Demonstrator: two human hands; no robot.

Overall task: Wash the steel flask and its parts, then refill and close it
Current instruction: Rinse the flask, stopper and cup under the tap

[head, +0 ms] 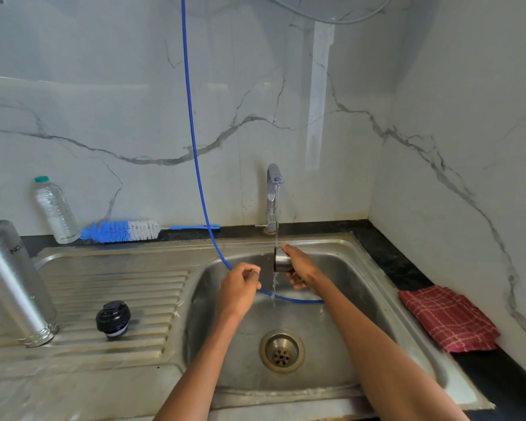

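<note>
The steel flask (11, 284) stands upside down on the drainboard at the far left. Its black stopper (113, 319) sits on the ribs to the right of it. My right hand (301, 267) grips the flask's small steel cap cup (281, 261), tipped on its side under the running tap (274, 189); water spills off the cup into the basin. My left hand (239, 291) hovers just left of the cup with curled fingers, in front of the blue hose (195, 153); I cannot tell whether it holds the hose.
The steel sink (331, 390) has a drain (282, 350) at its middle. A blue and white bottle brush (120, 230) and a clear plastic bottle (55, 211) lie along the back ledge. A red checked cloth (450, 319) rests on the black counter at right.
</note>
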